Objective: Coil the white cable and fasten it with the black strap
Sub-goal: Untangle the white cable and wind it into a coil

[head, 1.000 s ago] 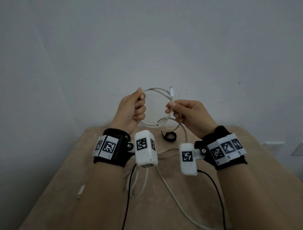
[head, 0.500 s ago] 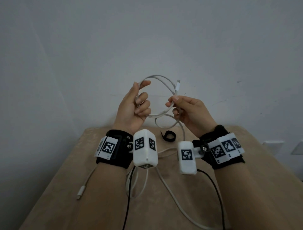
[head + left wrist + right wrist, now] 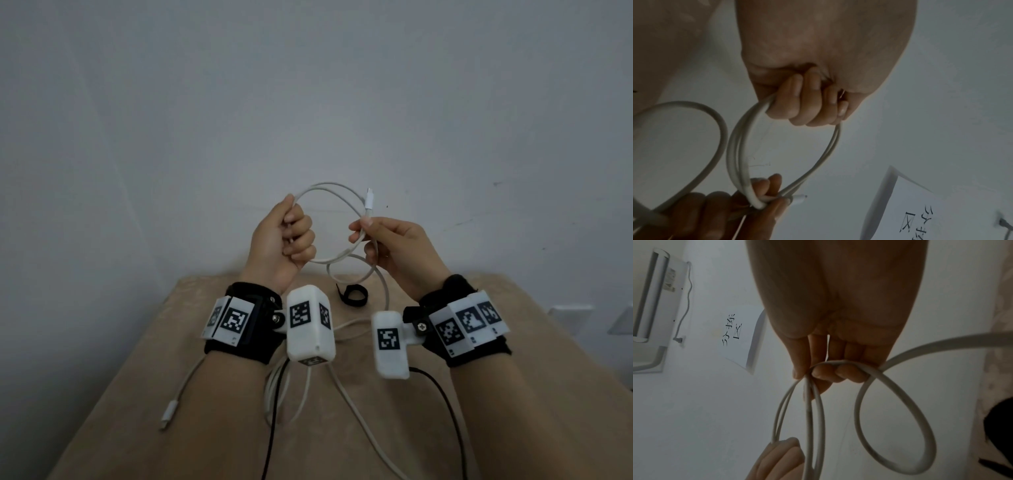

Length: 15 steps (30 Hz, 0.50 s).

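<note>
While both hands, left hand (image 3: pixel 284 240) and right hand (image 3: pixel 394 250), grip the white cable (image 3: pixel 329 192) mid-coil, the slack on the counter (image 3: pixel 548 342) likely needs gathering before reaching the black strap (image 3: pixel 352 295).

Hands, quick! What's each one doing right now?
Left hand: fingers curled round the cable loops.
Right hand: pinches the cable near its plug.

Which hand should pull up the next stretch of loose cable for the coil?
Right. The left hand grips the white cable coil in a fist, anchoring it. The right hand pinches near the plug, and the loose length drops beside it toward the table.
</note>
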Motion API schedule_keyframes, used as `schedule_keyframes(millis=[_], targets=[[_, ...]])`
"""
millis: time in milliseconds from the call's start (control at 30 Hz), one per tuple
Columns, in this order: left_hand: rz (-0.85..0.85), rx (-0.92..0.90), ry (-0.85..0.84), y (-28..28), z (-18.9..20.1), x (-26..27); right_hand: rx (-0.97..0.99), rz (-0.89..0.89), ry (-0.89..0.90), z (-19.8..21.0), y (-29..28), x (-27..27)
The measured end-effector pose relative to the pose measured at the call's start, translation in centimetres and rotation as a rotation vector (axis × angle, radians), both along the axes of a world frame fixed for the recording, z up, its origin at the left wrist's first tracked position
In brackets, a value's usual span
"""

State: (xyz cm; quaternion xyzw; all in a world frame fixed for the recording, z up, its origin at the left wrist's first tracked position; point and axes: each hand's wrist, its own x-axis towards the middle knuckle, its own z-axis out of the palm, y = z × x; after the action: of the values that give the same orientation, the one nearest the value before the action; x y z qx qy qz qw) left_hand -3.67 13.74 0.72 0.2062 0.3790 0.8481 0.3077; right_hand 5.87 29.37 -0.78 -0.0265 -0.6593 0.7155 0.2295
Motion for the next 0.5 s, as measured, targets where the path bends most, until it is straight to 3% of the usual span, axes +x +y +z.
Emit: schedule_keyframes(millis=[200, 500], targets=[[-0.029, -0.037, 0.005, -0.31, -0.02, -0.05, 0.055, -0.03, -0.017, 0.02, 0.52, 0.3], [-0.092, -0.238, 0.141, -0.65, -0.25, -0.3, 0.179, 0.024, -0.094, 0.1, 1.03, 0.58]])
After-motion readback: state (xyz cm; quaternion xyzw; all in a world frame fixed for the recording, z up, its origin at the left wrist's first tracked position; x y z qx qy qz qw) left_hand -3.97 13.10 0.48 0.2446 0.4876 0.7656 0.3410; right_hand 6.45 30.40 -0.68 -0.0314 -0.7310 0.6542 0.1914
